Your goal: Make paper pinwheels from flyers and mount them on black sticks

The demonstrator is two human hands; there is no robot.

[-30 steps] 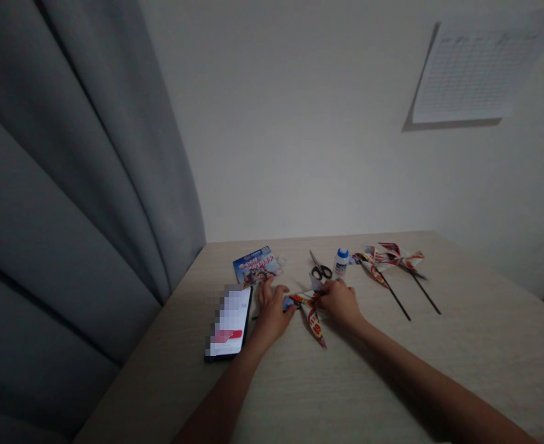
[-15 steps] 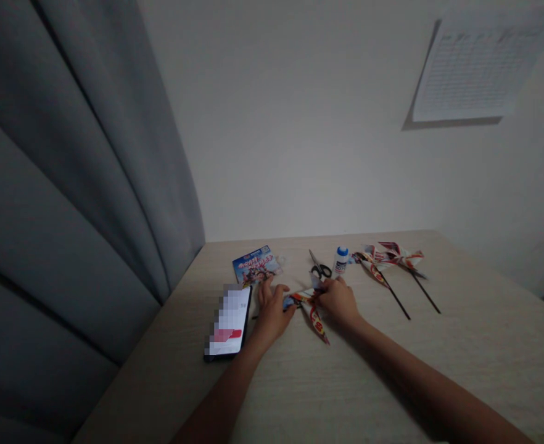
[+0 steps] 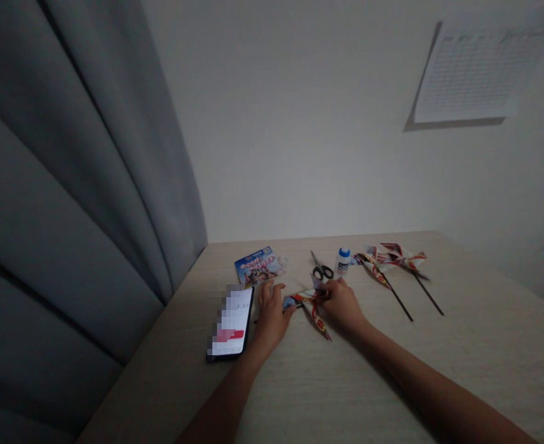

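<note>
A paper pinwheel (image 3: 317, 320) with red, yellow and white printed blades lies low over the table between my two hands. My left hand (image 3: 272, 317) is at its left side, the thumb against the blue-tipped blade and the fingers curled over the dark stick, whose end just shows beyond them. With bent fingers, my right hand (image 3: 345, 306) pinches the blade on the right. The fingertips of that hand are partly hidden. Behind it lie black-handled scissors (image 3: 322, 272) and a glue bottle (image 3: 343, 262) with a blue cap.
Two more pinwheels (image 3: 404, 256) on dark sticks lie at the right back. Left of my left hand rests a phone (image 3: 235, 324) with its screen lit, and behind it a colourful printed sheet (image 3: 256, 265). A grey curtain (image 3: 161, 154) hangs along the left; a paper (image 3: 469, 74) is on the wall.
My view has shifted slightly. Both hands stay at the pinwheel; the right-hand fingers have moved a little on the blade, and the front blade's tip has risen slightly.
</note>
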